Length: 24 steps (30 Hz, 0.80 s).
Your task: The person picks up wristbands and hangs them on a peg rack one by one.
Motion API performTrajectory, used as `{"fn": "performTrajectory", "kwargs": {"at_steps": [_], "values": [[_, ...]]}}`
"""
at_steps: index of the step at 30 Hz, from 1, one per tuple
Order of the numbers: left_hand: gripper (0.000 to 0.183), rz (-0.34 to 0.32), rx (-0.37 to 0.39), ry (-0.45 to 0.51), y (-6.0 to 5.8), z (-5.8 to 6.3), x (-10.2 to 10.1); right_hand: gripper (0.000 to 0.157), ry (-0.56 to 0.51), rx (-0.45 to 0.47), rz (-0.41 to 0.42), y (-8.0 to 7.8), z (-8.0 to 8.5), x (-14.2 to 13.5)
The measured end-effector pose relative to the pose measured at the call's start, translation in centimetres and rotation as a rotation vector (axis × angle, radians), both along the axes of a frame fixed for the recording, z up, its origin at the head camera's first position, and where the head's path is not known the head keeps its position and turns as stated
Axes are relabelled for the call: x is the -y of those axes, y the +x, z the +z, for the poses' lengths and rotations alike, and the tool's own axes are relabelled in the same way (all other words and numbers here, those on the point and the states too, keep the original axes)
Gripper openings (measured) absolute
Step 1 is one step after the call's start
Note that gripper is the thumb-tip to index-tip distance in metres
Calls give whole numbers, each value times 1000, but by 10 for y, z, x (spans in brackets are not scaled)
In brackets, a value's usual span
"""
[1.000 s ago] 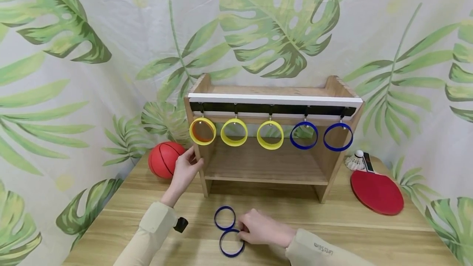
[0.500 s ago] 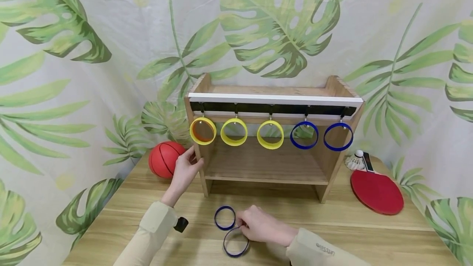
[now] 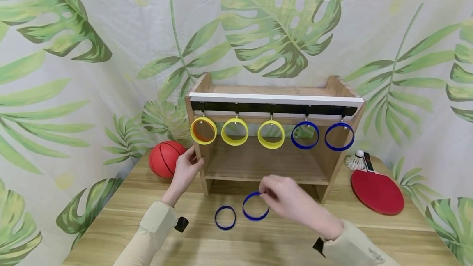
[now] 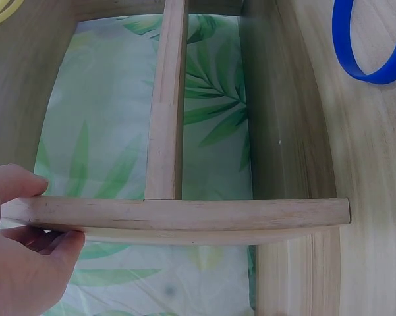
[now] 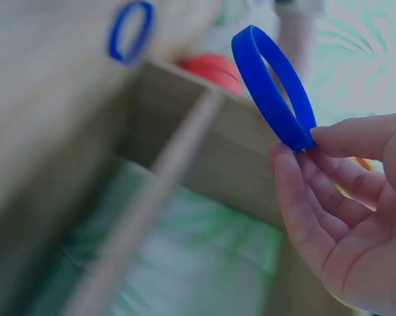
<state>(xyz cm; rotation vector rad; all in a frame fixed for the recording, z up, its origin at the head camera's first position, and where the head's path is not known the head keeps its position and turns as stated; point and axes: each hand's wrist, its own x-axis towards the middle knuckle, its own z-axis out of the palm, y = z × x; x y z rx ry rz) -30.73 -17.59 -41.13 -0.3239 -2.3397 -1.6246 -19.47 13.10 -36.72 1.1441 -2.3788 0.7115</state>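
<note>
Between thumb and fingers my right hand [image 3: 286, 194] pinches a blue ring [image 5: 267, 85] by its edge, raised in front of the wooden shelf's lower opening. A second blue ring [image 3: 225, 218] lies flat on the table, left of the held one. My left hand [image 3: 184, 171] grips the left side panel of the wooden shelf [image 3: 266, 159]; in the left wrist view its thumb and fingers sit on both faces of that board. From hooks on the shelf's black strip [image 3: 255, 109] hang yellow rings [image 3: 234, 141] on the left and blue rings [image 3: 338, 149] on the right.
A red toy basketball [image 3: 165, 160] sits left of the shelf, close by my left hand. To the right lie a shuttlecock [image 3: 355, 161] and a red table tennis paddle [image 3: 377, 192]. Behind everything hangs a leaf-patterned cloth [image 3: 122, 52].
My right hand has lifted one blue ring off the table and carried it up and to the right, toward the shelf. The left hand keeps its place on the panel.
</note>
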Motion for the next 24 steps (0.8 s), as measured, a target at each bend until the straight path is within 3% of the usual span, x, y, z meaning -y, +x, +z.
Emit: {"fn": "performTrajectory", "kwargs": {"at_steps": [5, 13, 18, 24], "values": [[44, 2, 4, 0, 1, 1, 0, 21, -99, -159, -29, 7, 47, -25], [45, 11, 5, 1, 1, 3, -1, 19, -109, -318, -204, 7, 110, -63], [46, 20, 20, 2, 3, 3, -2, 16, -112, -316, -317, -6, 127, -76], [47, 26, 18, -2, 4, 4, -2, 13, -77, -259, -374, -19, 130, -82]]}}
